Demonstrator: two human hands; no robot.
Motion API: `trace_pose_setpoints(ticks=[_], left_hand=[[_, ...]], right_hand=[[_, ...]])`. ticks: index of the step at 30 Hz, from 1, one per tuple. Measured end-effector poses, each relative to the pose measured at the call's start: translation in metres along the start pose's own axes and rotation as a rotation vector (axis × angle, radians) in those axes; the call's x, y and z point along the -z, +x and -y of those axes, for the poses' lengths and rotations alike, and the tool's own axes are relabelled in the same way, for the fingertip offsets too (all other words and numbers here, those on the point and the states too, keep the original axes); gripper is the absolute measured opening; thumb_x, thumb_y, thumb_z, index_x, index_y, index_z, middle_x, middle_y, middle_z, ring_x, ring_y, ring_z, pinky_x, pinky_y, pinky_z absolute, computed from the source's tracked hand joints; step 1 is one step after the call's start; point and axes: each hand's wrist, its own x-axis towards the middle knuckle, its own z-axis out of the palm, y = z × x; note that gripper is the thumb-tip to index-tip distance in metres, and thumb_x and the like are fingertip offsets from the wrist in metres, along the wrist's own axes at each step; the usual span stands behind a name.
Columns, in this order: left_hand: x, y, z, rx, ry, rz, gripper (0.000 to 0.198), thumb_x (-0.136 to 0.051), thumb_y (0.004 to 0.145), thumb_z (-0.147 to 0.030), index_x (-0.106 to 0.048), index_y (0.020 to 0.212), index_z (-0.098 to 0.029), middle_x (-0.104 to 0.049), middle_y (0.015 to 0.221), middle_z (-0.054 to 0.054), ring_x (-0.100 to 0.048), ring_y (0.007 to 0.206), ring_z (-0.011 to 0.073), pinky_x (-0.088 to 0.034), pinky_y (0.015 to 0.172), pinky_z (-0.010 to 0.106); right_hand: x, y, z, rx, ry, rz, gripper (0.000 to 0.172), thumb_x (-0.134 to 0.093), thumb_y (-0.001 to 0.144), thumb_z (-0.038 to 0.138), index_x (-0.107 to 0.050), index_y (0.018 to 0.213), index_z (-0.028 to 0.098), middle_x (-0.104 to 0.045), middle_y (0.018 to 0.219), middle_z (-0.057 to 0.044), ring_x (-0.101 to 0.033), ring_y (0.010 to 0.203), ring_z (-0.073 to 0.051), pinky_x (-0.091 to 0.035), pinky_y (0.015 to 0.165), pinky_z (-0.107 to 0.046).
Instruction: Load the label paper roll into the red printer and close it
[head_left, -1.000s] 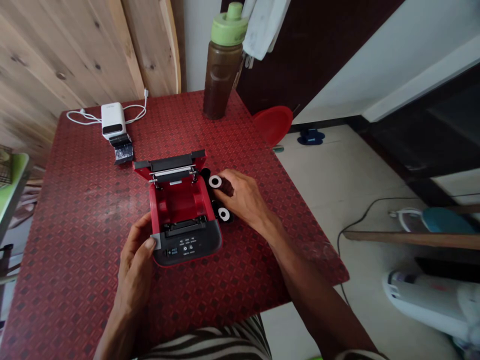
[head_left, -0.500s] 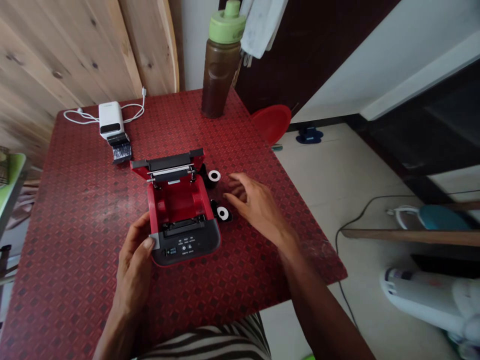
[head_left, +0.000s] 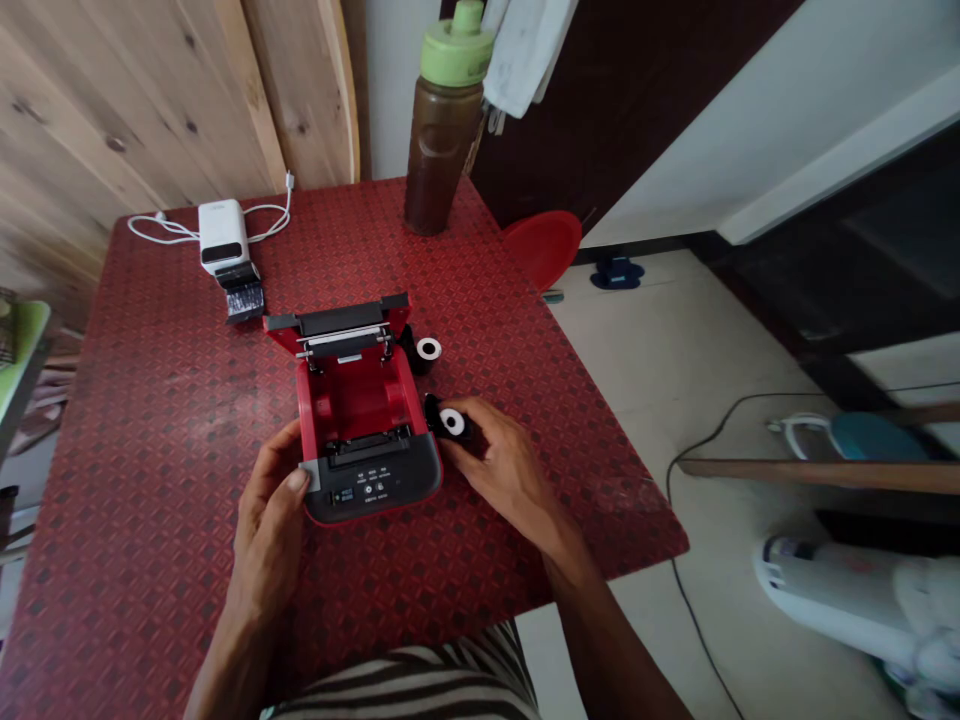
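Note:
A red and black compact printer (head_left: 360, 450) stands open on the tabletop, its hinged lid section (head_left: 337, 325) raised at the far side and its red compartment showing. My left hand (head_left: 266, 490) grips the printer's near left corner, with the thumb on a grey patch. My right hand (head_left: 499, 465) is at the printer's right side, fingers closed on a black roll with a white core (head_left: 451, 422). A second black roll with a white core (head_left: 427, 350) stands apart, just beyond, against the printer's right side.
The red patterned tabletop (head_left: 150, 420) has its edges at the wooden wall and the tiled floor. A white device (head_left: 222, 235) with a white cable and a black bristled piece (head_left: 245, 300) lie far left. A brown bottle with a green cap (head_left: 442, 130) stands at the back.
My right hand has come back from the open position over the table and closed on the nearer roll, which has shifted slightly. The left hand and the printer stay put.

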Motion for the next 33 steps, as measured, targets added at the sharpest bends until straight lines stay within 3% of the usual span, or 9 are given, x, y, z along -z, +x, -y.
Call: trace_pose_setpoints(ticks=[4, 6, 9, 12, 14, 17, 22, 27, 33], left_hand=[[0.001, 0.0, 0.002, -0.009, -0.051, 0.025, 0.05, -0.07, 0.099, -0.046, -0.068, 0.144, -0.026, -0.075, 0.141, 0.008, -0.065, 0.138, 0.034, -0.049, 0.119, 0.048], [0.001, 0.001, 0.003, -0.012, -0.046, 0.02, 0.049, -0.07, 0.098, -0.046, -0.068, 0.144, -0.026, -0.075, 0.142, 0.008, -0.066, 0.137, 0.034, -0.05, 0.117, 0.047], [0.002, 0.001, 0.005, -0.008, -0.04, 0.015, 0.049, -0.07, 0.098, -0.047, -0.068, 0.143, -0.026, -0.074, 0.143, 0.008, -0.067, 0.135, 0.0342, -0.052, 0.116, 0.047], [0.003, 0.001, 0.006, -0.004, -0.049, 0.023, 0.051, -0.071, 0.098, -0.048, -0.068, 0.144, -0.027, -0.074, 0.145, 0.008, -0.068, 0.136, 0.0352, -0.053, 0.114, 0.048], [0.003, 0.001, 0.005, -0.01, -0.047, 0.025, 0.051, -0.072, 0.097, -0.049, -0.069, 0.144, -0.027, -0.074, 0.145, 0.008, -0.067, 0.138, 0.0361, -0.053, 0.115, 0.049], [0.002, -0.001, 0.001, -0.021, -0.029, 0.024, 0.052, -0.073, 0.097, -0.05, -0.07, 0.143, -0.027, -0.075, 0.145, 0.009, -0.065, 0.14, 0.0362, -0.05, 0.118, 0.05], [0.002, -0.003, -0.004, 0.006, -0.034, 0.052, 0.053, -0.074, 0.098, -0.049, -0.068, 0.145, -0.026, -0.075, 0.144, 0.01, -0.073, 0.127, 0.0335, -0.056, 0.109, 0.048], [0.004, -0.001, -0.003, -0.008, -0.051, 0.071, 0.056, -0.075, 0.097, -0.05, -0.067, 0.146, -0.025, -0.072, 0.149, 0.011, -0.069, 0.133, 0.0339, -0.056, 0.109, 0.047], [0.003, 0.0, -0.005, 0.001, -0.036, 0.062, 0.057, -0.077, 0.095, -0.052, -0.067, 0.145, -0.025, -0.073, 0.147, 0.012, -0.069, 0.134, 0.035, -0.057, 0.11, 0.048]], right_hand=[[0.029, -0.019, 0.007, -0.103, 0.122, -0.072, 0.022, -0.071, 0.096, 0.029, -0.065, 0.118, 0.028, -0.079, 0.115, -0.006, -0.077, 0.1, -0.023, -0.064, 0.088, -0.04], [0.048, -0.029, 0.022, -0.108, 0.222, -0.042, 0.023, -0.075, 0.095, 0.03, -0.069, 0.117, 0.03, -0.078, 0.121, -0.006, -0.077, 0.109, -0.024, -0.065, 0.093, -0.039], [0.068, -0.035, 0.052, 0.018, 0.318, 0.124, 0.026, -0.078, 0.092, 0.025, -0.073, 0.116, 0.033, -0.078, 0.114, -0.005, -0.077, 0.11, -0.026, -0.065, 0.089, -0.038], [0.073, -0.026, 0.079, 0.156, 0.252, 0.312, 0.03, -0.077, 0.092, 0.02, -0.073, 0.118, 0.034, -0.077, 0.108, -0.001, -0.075, 0.102, -0.023, -0.062, 0.084, -0.037], [0.067, -0.015, 0.091, 0.239, 0.088, 0.374, 0.031, -0.076, 0.094, 0.016, -0.072, 0.12, 0.032, -0.077, 0.112, -0.001, -0.074, 0.104, -0.021, -0.061, 0.089, -0.036], [0.048, 0.003, 0.102, 0.36, -0.186, 0.361, 0.029, -0.074, 0.096, 0.01, -0.07, 0.12, 0.026, -0.076, 0.114, -0.003, -0.072, 0.11, -0.023, -0.06, 0.099, -0.04], [0.011, 0.026, 0.111, 0.492, -0.502, 0.294, 0.022, -0.065, 0.099, 0.004, -0.07, 0.11, 0.023, -0.077, 0.112, -0.008, -0.071, 0.106, -0.027, -0.061, 0.096, -0.046], [-0.016, 0.042, 0.108, 0.514, -0.746, 0.299, 0.029, -0.062, 0.094, -0.006, -0.069, 0.101, 0.022, -0.077, 0.101, -0.009, -0.069, 0.096, -0.028, -0.057, 0.087, -0.042], [-0.034, 0.062, 0.105, 0.395, -0.778, 0.374, 0.016, -0.068, 0.099, 0.005, -0.074, 0.099, 0.02, -0.08, 0.102, -0.011, -0.071, 0.102, -0.029, -0.054, 0.084, -0.041]])
